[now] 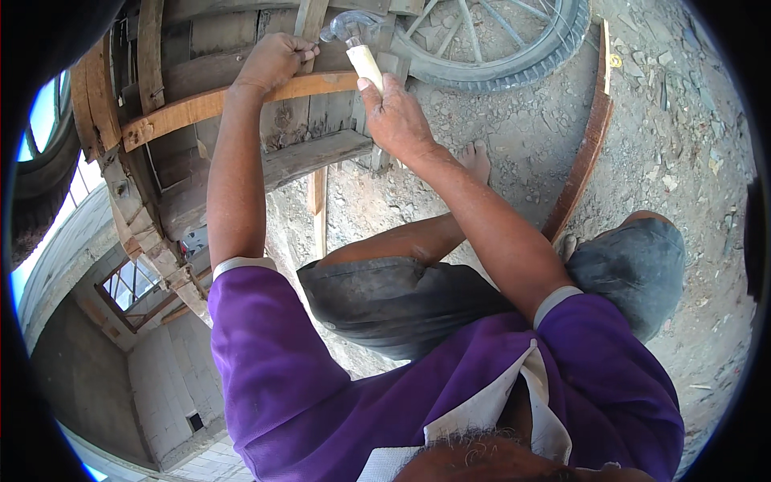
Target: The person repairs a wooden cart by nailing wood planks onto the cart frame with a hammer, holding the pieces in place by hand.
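Observation:
My right hand point(397, 120) grips the pale handle point(361, 63) of a hammer, whose blurred metal head point(345, 26) is over the weathered wooden frame at the top. My left hand point(277, 58) is closed at that frame, just above a curved orange-brown board point(181, 116), fingertips pinched beside an upright slat point(312, 18); whatever they hold is too small to make out. The hammer head is to the right of my left fingertips. A rough grey plank point(313, 149) runs below the curved board.
A spoked wheel point(530, 72) lies at the upper right, beside a long reddish-brown board point(585, 165) on the rubble ground point(675, 145). My bare foot point(475, 161) and bent legs are below. A tyre point(36, 181) is at the far left, above a block wall point(169, 377) with a barred window point(132, 285).

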{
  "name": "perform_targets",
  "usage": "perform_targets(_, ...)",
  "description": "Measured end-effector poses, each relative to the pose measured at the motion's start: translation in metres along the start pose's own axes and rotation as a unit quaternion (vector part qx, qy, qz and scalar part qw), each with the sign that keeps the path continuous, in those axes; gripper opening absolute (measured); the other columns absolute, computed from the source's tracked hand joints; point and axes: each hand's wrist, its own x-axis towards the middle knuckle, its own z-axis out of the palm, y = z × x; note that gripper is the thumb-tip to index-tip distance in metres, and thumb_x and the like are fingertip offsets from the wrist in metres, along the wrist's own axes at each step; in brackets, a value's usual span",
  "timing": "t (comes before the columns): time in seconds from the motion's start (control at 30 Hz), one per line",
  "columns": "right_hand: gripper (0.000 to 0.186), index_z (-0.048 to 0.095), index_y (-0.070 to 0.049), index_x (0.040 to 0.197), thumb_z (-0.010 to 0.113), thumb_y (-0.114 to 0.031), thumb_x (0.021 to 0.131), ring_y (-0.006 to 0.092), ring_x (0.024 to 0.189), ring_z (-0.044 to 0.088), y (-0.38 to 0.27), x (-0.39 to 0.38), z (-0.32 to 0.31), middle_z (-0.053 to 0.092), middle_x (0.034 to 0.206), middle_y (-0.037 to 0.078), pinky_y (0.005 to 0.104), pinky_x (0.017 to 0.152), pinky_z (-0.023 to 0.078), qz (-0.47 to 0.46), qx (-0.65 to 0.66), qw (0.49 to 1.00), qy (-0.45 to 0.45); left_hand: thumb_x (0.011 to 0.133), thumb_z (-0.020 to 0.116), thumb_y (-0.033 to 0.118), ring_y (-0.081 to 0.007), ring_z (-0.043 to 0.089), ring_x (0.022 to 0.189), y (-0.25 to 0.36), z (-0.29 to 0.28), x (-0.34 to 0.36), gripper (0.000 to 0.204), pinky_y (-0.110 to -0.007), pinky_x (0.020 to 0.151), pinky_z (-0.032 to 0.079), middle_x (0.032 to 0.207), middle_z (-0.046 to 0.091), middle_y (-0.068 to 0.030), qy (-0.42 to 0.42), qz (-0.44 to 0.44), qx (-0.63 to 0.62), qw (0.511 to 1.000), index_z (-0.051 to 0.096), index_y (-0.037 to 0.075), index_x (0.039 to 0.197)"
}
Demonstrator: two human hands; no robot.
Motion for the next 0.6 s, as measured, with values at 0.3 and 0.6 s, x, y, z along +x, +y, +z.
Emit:
perform_targets(0.3, 0.043, 0.048, 0.005, 0.104, 0.043, -0.038, 0.103, 0.0511, 0.074, 0.064, -0.019, 0.002, -0.008, 0.063, 0.077, 0.033, 0.0552, 0.068, 0.051, 0.007, 0.02, 1.0, -0.009, 0.093, 0.068, 0.02, -0.0094, 0.053, 0.063, 0.006, 0.002, -0.007, 0.022, -0.028, 0.067, 0.048, 0.072, 0.069, -0.0071, 0.039, 0.01, -0.047, 0.998, 0.074, -0.001, 0.096)
perform_targets(0.6, 0.041, 0.046, 0.004, 0.1, 0.045, -0.037, 0.103, 0.0514, 0.072, 0.064, -0.011, 0.001, 0.002, 0.062, 0.073, 0.031, 0.0557, 0.062, 0.05, 0.005, 0.022, 1.0, 0.009, 0.089, 0.07, 0.018, -0.016, 0.063, 0.07, 0.001, 0.004, -0.006, 0.018, -0.03, 0.074, 0.051, 0.083, 0.073, -0.0098, 0.061, 0.043, 0.032, 0.997, 0.074, 0.003, 0.098)
